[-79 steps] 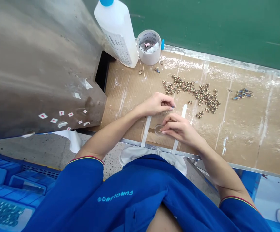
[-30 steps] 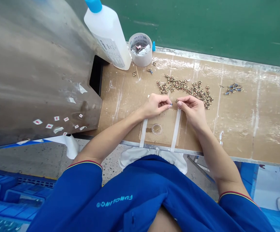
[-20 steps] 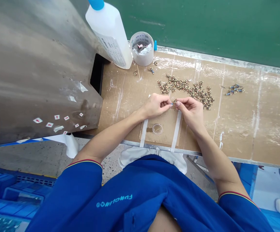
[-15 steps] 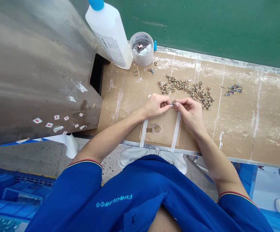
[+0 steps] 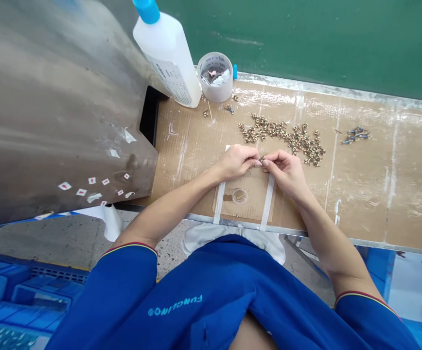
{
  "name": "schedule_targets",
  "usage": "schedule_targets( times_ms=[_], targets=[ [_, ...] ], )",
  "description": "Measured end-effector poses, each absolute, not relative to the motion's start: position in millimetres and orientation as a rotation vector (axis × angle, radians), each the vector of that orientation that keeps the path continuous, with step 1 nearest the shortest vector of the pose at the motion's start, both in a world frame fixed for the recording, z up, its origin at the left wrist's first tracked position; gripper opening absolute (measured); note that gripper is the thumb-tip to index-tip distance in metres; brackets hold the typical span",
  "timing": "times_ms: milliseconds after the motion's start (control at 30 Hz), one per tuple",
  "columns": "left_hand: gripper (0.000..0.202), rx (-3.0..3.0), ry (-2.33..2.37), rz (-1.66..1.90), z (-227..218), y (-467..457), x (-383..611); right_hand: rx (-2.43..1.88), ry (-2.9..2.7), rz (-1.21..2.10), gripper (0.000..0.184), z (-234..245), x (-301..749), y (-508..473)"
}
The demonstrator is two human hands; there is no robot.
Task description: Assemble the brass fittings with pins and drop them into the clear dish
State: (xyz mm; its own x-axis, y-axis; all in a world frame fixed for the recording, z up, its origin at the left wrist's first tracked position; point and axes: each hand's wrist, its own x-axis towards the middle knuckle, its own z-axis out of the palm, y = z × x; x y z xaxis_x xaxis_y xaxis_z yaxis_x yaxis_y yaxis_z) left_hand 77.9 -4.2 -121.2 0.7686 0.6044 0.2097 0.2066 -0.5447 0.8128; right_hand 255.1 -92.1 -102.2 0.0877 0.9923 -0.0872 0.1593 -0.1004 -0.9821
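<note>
My left hand (image 5: 238, 161) and my right hand (image 5: 287, 172) meet over the cardboard-topped bench, fingertips pinched close together. Between them shows a small brass-coloured metal part (image 5: 261, 159), screw-like in look, mostly covered by the fingers. Just beyond lies a loose pile of similar brass-coloured parts (image 5: 302, 141). Farther right is a smaller group of these parts with blue shanks (image 5: 357, 135). Below my hands, a small round clear dish (image 5: 239, 196) sits on a taped cardboard piece (image 5: 249, 211), with something thin inside it.
A white bottle with a blue cap (image 5: 170, 58) stands at the back left, beside a tape roll (image 5: 216, 92) holding scraps. A thin stick (image 5: 210, 112) and a few loose parts lie near it. A metal panel (image 5: 68, 97) rises at left; a green surface (image 5: 324, 43) lies beyond the bench.
The blue tip that showed between my fingertips is now hidden. My hands stay pinched together in nearly the same place; the whole view has shifted slightly.
</note>
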Motion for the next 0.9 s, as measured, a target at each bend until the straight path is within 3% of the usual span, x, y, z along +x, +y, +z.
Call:
schedule_targets(
  times_ms=[333,567,900],
  targets=[
    [0.022,2.271,0.594,0.417,-116.7,-5.6,75.5,-1.406,-1.427,1.245,0.024,-100.6,267.8,-86.9],
    [0.024,2.239,0.676,0.458,-117.1,-7.4,76.7,-1.487,-1.405,1.120,0.015,-110.2,260.7,-91.4],
    [0.020,2.101,0.643,0.567,-114.8,-6.2,75.2,-1.381,-1.195,1.172,0.040,-108.3,257.1,-89.6]
  ],
)
